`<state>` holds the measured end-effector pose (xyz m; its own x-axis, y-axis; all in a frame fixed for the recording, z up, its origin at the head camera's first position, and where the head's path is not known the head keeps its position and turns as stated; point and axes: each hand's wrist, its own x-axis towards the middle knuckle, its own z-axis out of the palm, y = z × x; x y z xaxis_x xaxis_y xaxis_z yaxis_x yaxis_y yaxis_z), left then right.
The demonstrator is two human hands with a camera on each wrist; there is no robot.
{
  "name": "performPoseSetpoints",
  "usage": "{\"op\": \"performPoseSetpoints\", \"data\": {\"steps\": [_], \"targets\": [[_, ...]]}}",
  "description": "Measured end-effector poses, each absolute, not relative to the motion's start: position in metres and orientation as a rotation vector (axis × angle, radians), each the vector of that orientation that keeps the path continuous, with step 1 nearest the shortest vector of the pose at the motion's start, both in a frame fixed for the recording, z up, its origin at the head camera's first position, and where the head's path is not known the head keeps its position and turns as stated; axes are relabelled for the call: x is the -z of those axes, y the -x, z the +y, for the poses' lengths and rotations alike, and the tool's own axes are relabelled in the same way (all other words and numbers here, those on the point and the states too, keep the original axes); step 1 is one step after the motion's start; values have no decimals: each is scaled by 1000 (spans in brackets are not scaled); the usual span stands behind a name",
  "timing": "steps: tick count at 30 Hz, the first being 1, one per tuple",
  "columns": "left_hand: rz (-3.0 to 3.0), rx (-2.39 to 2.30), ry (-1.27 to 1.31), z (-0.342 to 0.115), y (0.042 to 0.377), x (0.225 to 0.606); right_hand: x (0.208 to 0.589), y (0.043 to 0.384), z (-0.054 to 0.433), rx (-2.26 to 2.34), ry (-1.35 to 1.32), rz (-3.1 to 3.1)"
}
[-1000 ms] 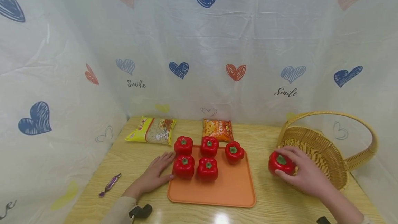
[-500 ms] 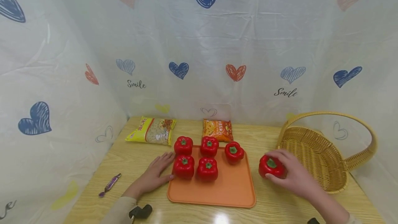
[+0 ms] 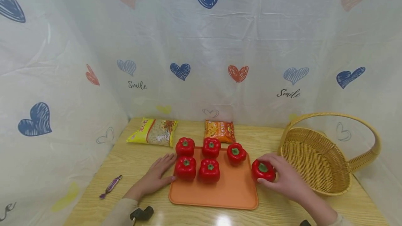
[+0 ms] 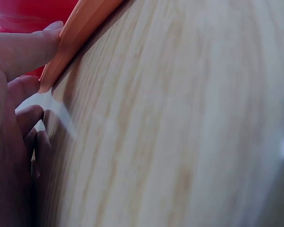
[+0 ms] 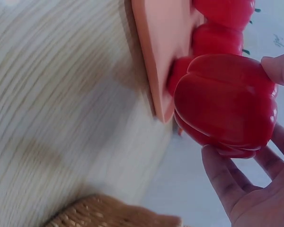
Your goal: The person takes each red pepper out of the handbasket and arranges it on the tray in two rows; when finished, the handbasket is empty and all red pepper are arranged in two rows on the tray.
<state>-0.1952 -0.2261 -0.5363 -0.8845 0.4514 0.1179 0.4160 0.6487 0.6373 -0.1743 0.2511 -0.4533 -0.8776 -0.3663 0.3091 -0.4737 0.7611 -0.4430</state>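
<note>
My right hand grips a red bell pepper with a green stem, at the right edge of the orange tray. In the right wrist view this pepper is clear of the table, held between thumb and fingers. Several more red peppers are on the tray: two in the front row, including one pepper, and others behind, with one pepper at the back right. My left hand lies with fingers spread at the tray's left edge, its thumb touching the rim, as the left wrist view also shows.
A wicker basket with a tall handle stands on the right. Behind the tray lie a yellow snack bag and an orange snack bag. A purple-wrapped candy is at the left. A heart-printed curtain surrounds the table.
My right hand has carried the pepper leftward, from in front of the basket to the tray's right edge. My left hand and the peppers on the tray stay where they were.
</note>
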Motion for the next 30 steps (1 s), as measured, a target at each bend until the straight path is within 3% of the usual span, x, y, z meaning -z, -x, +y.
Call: {"op": "performPoseSetpoints", "data": {"steps": [30], "targets": [[2817,-1053,-731,-227,196,538,483,178,200,-885,-668,-2807]]}}
